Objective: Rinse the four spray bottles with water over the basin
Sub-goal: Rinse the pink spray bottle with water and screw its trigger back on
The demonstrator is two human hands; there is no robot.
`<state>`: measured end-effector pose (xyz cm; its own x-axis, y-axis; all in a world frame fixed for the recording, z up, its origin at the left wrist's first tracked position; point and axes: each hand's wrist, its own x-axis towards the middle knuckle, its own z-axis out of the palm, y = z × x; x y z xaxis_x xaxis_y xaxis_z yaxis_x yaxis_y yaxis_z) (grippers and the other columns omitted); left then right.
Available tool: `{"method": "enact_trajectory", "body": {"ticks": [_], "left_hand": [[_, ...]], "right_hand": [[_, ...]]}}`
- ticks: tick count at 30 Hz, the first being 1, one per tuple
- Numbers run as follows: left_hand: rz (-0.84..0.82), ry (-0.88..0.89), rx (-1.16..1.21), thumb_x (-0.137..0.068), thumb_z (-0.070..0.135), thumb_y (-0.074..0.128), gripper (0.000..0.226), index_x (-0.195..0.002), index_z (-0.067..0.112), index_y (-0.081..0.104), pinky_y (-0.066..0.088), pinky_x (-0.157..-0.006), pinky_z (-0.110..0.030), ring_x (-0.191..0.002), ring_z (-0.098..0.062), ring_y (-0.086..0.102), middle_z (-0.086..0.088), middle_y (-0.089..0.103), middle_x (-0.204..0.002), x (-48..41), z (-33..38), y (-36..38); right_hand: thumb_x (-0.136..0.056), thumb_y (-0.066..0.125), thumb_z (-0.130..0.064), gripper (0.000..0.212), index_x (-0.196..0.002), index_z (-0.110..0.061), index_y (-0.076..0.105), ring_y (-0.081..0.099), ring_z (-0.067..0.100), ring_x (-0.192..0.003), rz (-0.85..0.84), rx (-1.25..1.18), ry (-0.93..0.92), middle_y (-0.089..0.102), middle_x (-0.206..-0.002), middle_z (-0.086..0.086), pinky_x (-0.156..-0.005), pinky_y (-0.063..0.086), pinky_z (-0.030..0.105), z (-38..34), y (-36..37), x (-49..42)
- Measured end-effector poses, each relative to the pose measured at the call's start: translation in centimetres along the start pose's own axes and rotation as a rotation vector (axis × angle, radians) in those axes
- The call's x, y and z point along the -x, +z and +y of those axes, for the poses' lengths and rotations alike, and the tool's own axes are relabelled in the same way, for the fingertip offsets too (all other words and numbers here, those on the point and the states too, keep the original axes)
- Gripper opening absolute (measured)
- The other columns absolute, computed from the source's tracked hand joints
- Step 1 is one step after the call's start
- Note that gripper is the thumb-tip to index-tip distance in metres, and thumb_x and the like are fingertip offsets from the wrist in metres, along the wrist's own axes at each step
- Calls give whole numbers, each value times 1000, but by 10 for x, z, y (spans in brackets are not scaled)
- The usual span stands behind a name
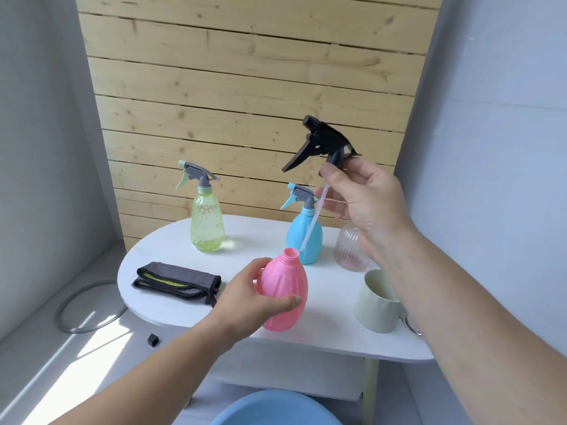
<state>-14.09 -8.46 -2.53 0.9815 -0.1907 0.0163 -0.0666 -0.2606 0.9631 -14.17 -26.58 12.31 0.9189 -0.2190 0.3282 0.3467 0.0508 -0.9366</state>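
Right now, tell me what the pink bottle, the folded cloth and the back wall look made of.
Pink bottle: likely plastic, glossy, slightly translucent; moulded ribs, threaded neck. Folded cloth: soft matte fabric, perhaps microfibre; stitched dark edging. Back wall: pale wood planks, seemingly unvarnished; knots and grain.

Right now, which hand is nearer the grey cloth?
Left. The left hand grips the pink bottle just right of the cloth. The right hand holds the black sprayer raised above the table, farther right.

Home corner: plank wall (pixel 245 72), small white table (pixel 322 342).
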Motion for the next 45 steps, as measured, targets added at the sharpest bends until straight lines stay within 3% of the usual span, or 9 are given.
{"method": "enact_trajectory", "body": {"ticks": [3,8,10,15,21,27,31,37,45], "left_hand": [[11,5,-3,-57,42,92,67,-116,47,61,63,-72,-30,-94,-11,73,8,71,-112,-7,-2,2],[18,16,-34,-56,44,90,75,-125,41,60,61,-74,-24,-95,-12,73,7,71,-113,-13,-10,5],[23,16,-35,-56,44,90,77,-127,41,59,60,-75,-24,-95,-11,73,8,71,-114,-14,-11,7],[31,14,-29,-68,35,95,71,-128,38,59,55,-67,-14,-96,-11,72,8,70,-114,-17,-11,12],[48,4,-24,-64,39,94,70,-125,37,60,56,-73,-22,-96,-14,71,7,71,-111,-20,-18,19],[76,12,7,-58,47,90,75,-127,37,62,59,-79,-28,-97,-13,72,8,72,-111,-28,-22,24],[82,25,12,-66,39,94,67,-126,36,63,61,-82,-31,-98,-14,72,8,72,-112,-31,-22,25],[76,48,-5,-70,38,94,61,-123,40,64,61,-83,-30,-99,-12,72,11,72,-110,-33,-23,25],[68,69,8,-71,41,93,74,-136,37,56,58,-86,-27,-105,-9,69,13,69,-118,-31,-26,26]], "right_hand": [[-86,76,-15,12,-96,-11,71,75,24,-78,11,-5,-38,75,-83,2,-86,60,52,6,6,-1],[-86,77,-16,8,-92,-13,72,74,30,-81,17,16,-37,75,-82,11,-84,61,50,21,12,-5],[-85,77,-16,8,-90,-14,71,73,26,-77,12,36,-33,75,-90,17,-78,61,44,29,15,-4],[-84,78,-14,12,-95,-13,73,71,18,-76,-27,121,5,76,-92,14,-70,59,34,53,15,-2],[-81,79,-9,15,-92,-18,74,70,1,-75,-74,138,94,78,-83,-7,-70,50,13,86,9,12],[-78,81,-7,19,-93,-17,74,74,10,-83,-51,128,149,79,-87,-2,-79,56,23,110,7,21],[-78,82,-10,19,-91,-21,74,74,10,-88,-56,146,114,79,-89,-5,-86,57,28,120,6,21],[-88,73,-14,5,-92,-15,75,74,22,-91,-129,207,46,79,-88,2,-88,58,37,128,0,21],[-86,74,-8,12,-98,-11,72,74,17,-91,-128,182,38,78,-91,2,-87,57,29,133,-4,18]]}}
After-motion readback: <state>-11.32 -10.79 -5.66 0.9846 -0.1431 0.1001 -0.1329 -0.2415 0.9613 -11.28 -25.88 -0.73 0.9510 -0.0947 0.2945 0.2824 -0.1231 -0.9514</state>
